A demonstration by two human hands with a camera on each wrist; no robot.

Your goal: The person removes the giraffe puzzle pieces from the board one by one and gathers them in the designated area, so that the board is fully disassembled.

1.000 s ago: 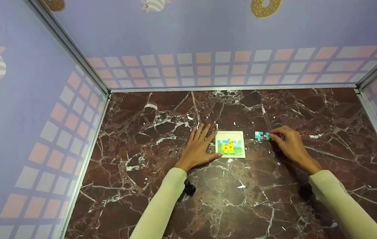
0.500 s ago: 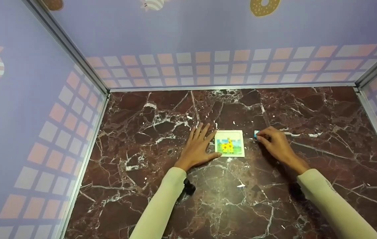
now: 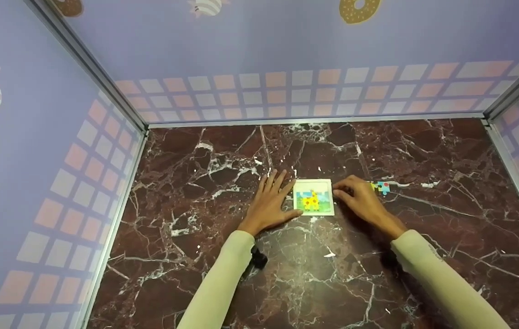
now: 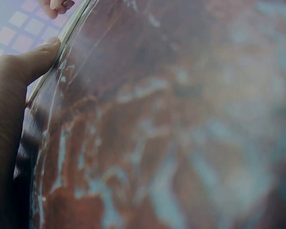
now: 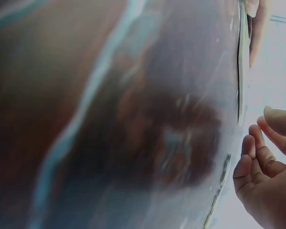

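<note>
A square puzzle tray (image 3: 313,183) with a giraffe picture filling its lower part lies on the marbled table. My left hand (image 3: 267,203) rests with fingers spread beside its left edge, the thumb (image 4: 40,56) on the tray's near left corner. At the tray's right edge is my right hand (image 3: 361,201), thumb and forefinger pinched together. The blue puzzle piece it picked up is hidden by the fingers. In the right wrist view, the right hand (image 5: 269,176) is beside the tray's edge (image 5: 243,71), its other fingers curled.
Loose puzzle pieces (image 3: 382,187), blue with a red spot and yellow-green, lie just right of my right hand. White scraps (image 3: 329,254) are scattered over the table (image 3: 222,274). Patterned purple walls (image 3: 241,50) enclose the back and sides.
My right hand has moved left from the loose pieces to the tray's right edge. The leftmost blue piece is gone from its spot on the table. My left hand has stayed in place.
</note>
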